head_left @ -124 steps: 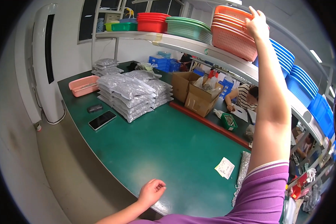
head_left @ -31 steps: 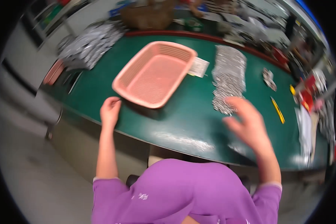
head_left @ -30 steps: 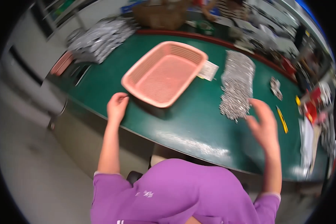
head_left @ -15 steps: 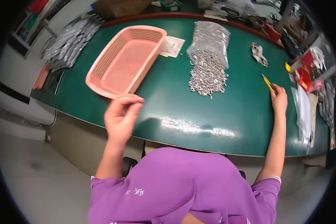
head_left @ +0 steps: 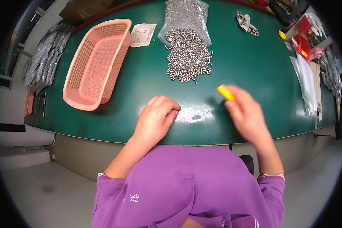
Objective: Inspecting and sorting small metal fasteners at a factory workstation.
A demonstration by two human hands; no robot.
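Observation:
My right hand [head_left: 249,114] is closed round a yellow utility knife [head_left: 225,92], whose end sticks out past the fingers over the table. To its left, my left hand [head_left: 155,116] rests near the table's front edge. Its fingers are curled in with the thumb against them, and what they hold, if anything, is hidden. Beyond both hands lies a heap of small silvery metal pins [head_left: 188,62]. They spill from the mouth of a clear plastic bag [head_left: 186,17] that is still full of them.
A pink perforated basket [head_left: 115,72] stands on the green table [head_left: 140,76] at left, beside a printed paper slip [head_left: 143,34]. Filled silvery bags [head_left: 45,57] are piled at far left. Flat plastic bags [head_left: 307,81] lie at right, and a crumpled strip [head_left: 247,24] lies at the back.
My right hand has picked up the utility knife from the right and brought it toward the middle. My left hand has moved right, away from the basket, and down to the table. The view has shifted.

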